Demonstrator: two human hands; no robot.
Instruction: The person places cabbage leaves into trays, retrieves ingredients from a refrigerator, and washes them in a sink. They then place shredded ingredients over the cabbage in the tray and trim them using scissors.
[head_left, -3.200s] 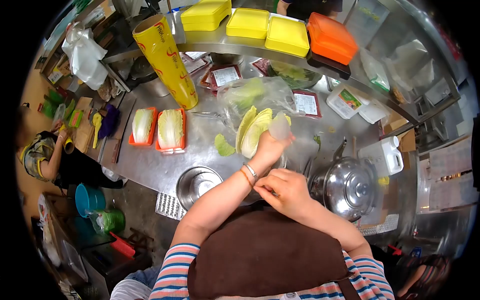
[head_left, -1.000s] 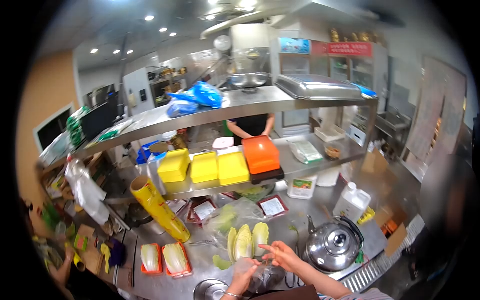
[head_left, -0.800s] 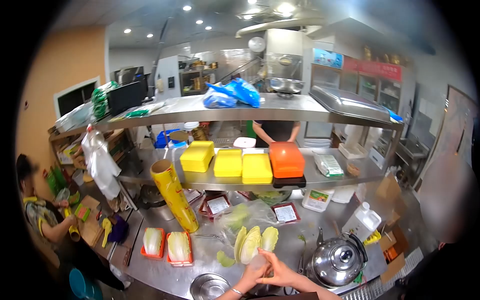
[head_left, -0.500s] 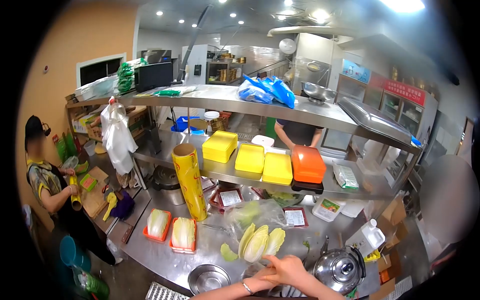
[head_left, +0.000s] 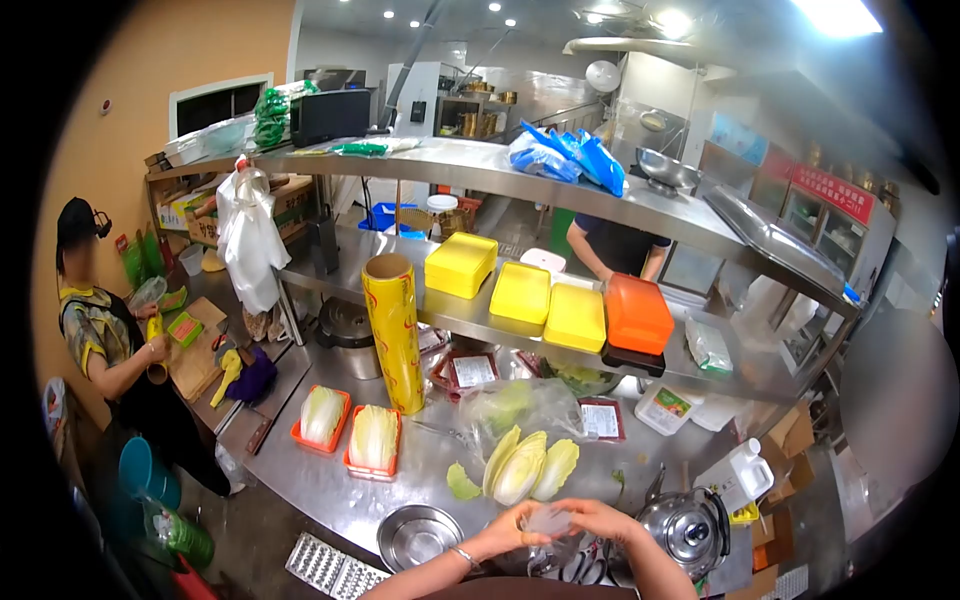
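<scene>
My left hand (head_left: 512, 530) and my right hand (head_left: 596, 520) meet at the front edge of the steel table. Between their fingers is a thin, translucent whitish plastic piece (head_left: 549, 518), gripped from both sides; its exact kind does not show. Just beyond the hands lie a napa cabbage heart (head_left: 520, 470) and loose cabbage leaves (head_left: 556, 470). Two cabbage portions (head_left: 374, 437) sit in orange trays (head_left: 398, 470) farther left. Near my left forearm stands a steel bowl (head_left: 420, 538). A steel kettle (head_left: 690, 530) is to the right of my right hand.
A tall roll of cling film (head_left: 393, 335) stands behind the trays. Yellow boxes (head_left: 520, 292) and an orange box (head_left: 640, 312) line the shelf. A white jug (head_left: 735, 475) is at right. One person (head_left: 105, 340) works at left; another (head_left: 620, 247) stands behind the shelf.
My hands were crossed, the right over the left wrist. Now they are side by side with the translucent plastic between them. The view has shifted slightly.
</scene>
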